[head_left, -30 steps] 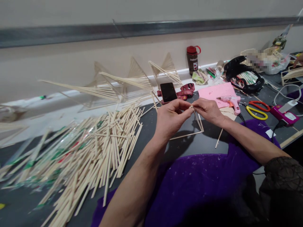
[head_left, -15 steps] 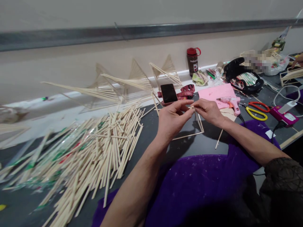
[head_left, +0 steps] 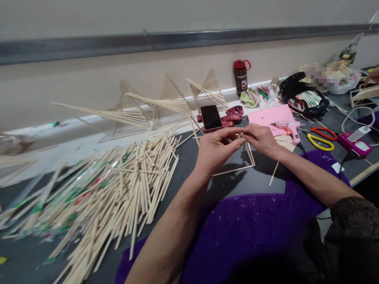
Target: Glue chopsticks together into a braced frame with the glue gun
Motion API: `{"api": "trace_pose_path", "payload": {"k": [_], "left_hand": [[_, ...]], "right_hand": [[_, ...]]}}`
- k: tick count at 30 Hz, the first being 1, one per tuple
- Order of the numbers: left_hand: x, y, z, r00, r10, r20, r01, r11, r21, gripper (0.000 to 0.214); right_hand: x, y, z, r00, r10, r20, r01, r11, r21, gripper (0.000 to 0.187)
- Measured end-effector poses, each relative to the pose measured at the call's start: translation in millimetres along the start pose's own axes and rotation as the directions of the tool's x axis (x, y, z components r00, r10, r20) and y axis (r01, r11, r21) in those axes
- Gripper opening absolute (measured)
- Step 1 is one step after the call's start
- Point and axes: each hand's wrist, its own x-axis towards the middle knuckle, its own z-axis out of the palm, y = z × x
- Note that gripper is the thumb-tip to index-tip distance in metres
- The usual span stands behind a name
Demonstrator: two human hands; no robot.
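Note:
Both hands meet at the top joint of a small frame of thin wooden sticks [head_left: 233, 170] that stands on the dark table. My left hand [head_left: 217, 148] is closed round that joint from the left, thumb and fingers pinching it. From the right, my right hand [head_left: 260, 138] pinches the same spot, its fingertips touching the left ones. Two sticks slope from the fingers down to a corner on the table, and another lies along the tabletop toward the left. The joint itself is mostly hidden by my fingers.
A big pile of loose wooden sticks [head_left: 139, 177] lies left. Finished stick structures [head_left: 166, 103] lean by the wall. Behind my hands are a phone [head_left: 211, 116] and a bottle [head_left: 240, 79]. Right are a pink glue gun [head_left: 291, 128], scissors [head_left: 321, 142] and a power strip [head_left: 355, 145]. Purple cloth [head_left: 245, 232] lies in front.
Almost nothing moves. My left fingers have come slightly lower and closer against the right fingertips, both hands still pinching the frame's top joint.

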Motion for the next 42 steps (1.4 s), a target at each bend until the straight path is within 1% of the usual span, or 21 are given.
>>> {"api": "trace_pose_path", "payload": {"k": [3,6,11,14,18,23,27,35,42], "left_hand": [[0,1,1.1,1.0,-0.016,-0.004,0.016,1.0,-0.014,0.026],[0,0,4.0,0.999,-0.029,-0.031,0.029,1.0,-0.005,0.026],[0,2,7.5,0.998,-0.022,-0.053,0.023,1.0,0.005,0.022],[1,4,7.8,0.997,-0.05,-0.065,0.05,0.999,-0.002,0.019],[2,5,8.1,0.993,-0.08,-0.086,0.076,0.996,-0.045,0.016],[2,4,9.7,0.989,-0.116,-0.087,0.106,0.989,-0.107,0.016],[2,4,10.5,0.989,-0.109,-0.1,0.097,0.989,-0.113,0.018],[0,6,9.7,0.99,-0.084,-0.114,0.08,0.996,-0.043,0.017],[-1,4,10.6,0.989,-0.076,-0.123,0.069,0.996,-0.06,0.017]], "right_hand": [[0,1,0,1.0,-0.005,0.002,0.005,1.0,0.005,0.013],[0,1,-1,1.0,-0.011,0.001,0.011,1.0,0.012,0.015],[0,0,-1,1.0,-0.013,-0.004,0.013,0.999,0.029,0.015],[0,0,0,1.0,-0.009,0.001,0.009,1.0,0.016,0.014],[1,0,0,1.0,-0.01,0.013,0.01,1.0,0.006,0.014],[2,1,1,1.0,0.003,0.024,-0.003,1.0,0.005,0.015],[2,2,2,1.0,0.003,0.018,-0.003,1.0,0.009,0.014],[2,1,1,1.0,0.002,0.023,-0.002,1.0,-0.017,0.016],[2,0,2,1.0,-0.005,0.009,0.005,1.0,-0.028,0.015]]}}
